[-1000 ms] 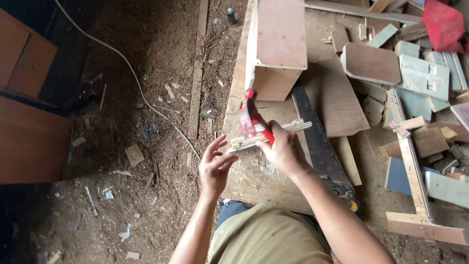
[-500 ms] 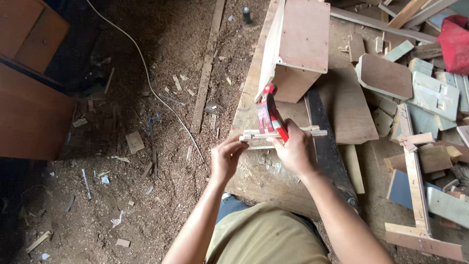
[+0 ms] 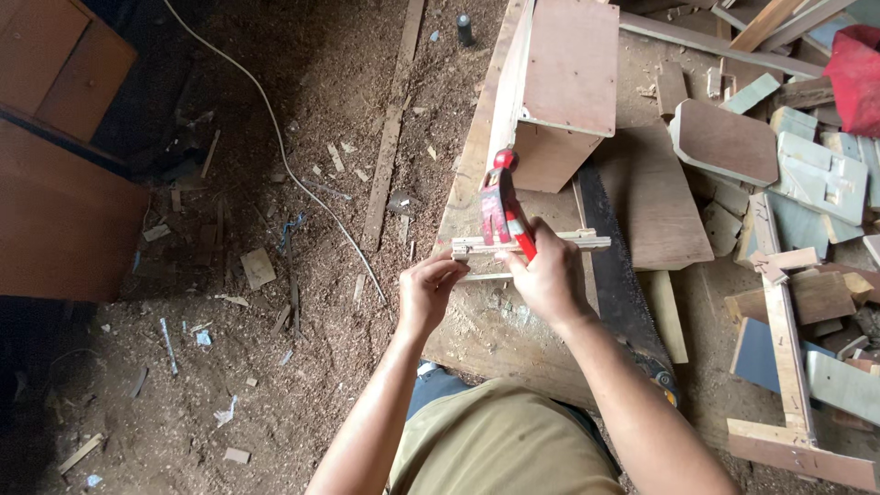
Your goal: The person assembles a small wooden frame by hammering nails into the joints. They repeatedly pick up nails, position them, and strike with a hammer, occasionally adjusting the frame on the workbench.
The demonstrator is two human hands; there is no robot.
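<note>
My right hand (image 3: 550, 275) grips a red-handled tool (image 3: 501, 206), held against a thin light wooden strip (image 3: 532, 244) that lies crosswise over the worktop (image 3: 477, 321). The fingers of my left hand (image 3: 429, 289) pinch the strip's left end. Just beyond the tool stands a brown plywood box (image 3: 564, 87). A hand saw's dark blade (image 3: 616, 266) lies along the worktop to the right of my right hand.
Sawdust and wood offcuts cover the floor (image 3: 275, 275) at left, crossed by a white cable (image 3: 275, 137). Brown cabinets (image 3: 55, 183) stand at far left. Scrap boards and a wooden frame (image 3: 779, 367) pile up at right, with a red object (image 3: 857, 64) at the top right.
Both hands and the strip have stayed together on the worktop. The red tool now stands more upright against the strip. The camera has shifted a little.
</note>
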